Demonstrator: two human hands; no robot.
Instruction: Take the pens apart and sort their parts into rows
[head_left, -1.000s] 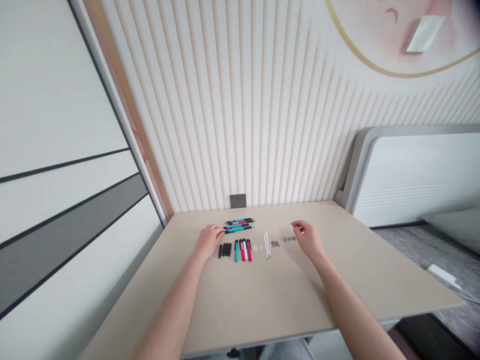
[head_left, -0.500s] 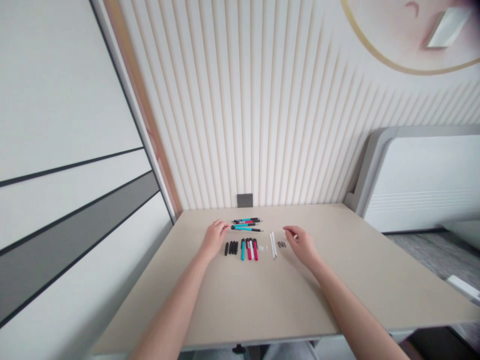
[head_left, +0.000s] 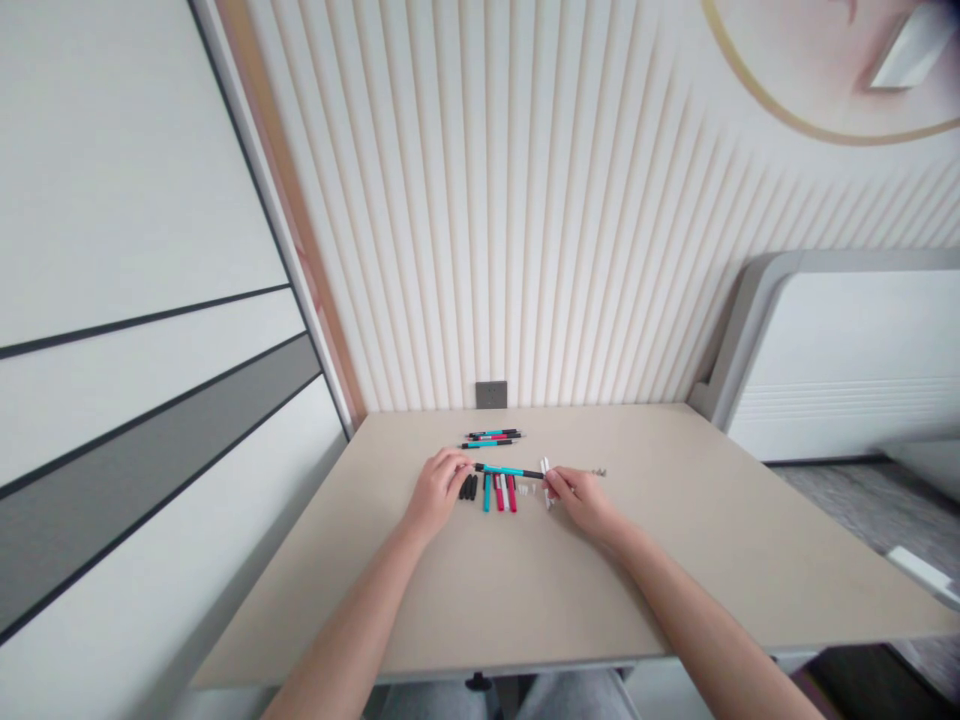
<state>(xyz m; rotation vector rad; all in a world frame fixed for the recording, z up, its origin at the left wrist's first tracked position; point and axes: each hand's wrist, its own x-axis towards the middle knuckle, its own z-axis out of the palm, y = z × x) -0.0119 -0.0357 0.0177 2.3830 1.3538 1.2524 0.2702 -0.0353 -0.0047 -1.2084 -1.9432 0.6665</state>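
Note:
A blue-and-black pen [head_left: 506,470] is held level between my two hands, above the row of pen parts. My left hand [head_left: 439,487] pinches its left end with the fingertips. On the black right end, my right hand [head_left: 576,492] has its thumb and fingers closed. Below the pen lie black grips [head_left: 468,488], a blue barrel [head_left: 487,493], red barrels [head_left: 500,494] and a white one between them. Tiny white pieces [head_left: 523,490] sit to their right. Slim white sticks [head_left: 546,466] are partly hidden behind my right hand.
Several assembled pens [head_left: 491,439] lie in a small group farther back on the beige table [head_left: 465,590]. Small grey pieces [head_left: 599,472] show just past my right hand. A dark socket [head_left: 491,395] is on the ribbed wall behind the table.
The nearest blue pen has been lifted from the back group and brought closer. My right hand has moved left onto its black end, now covering part of the white sticks.

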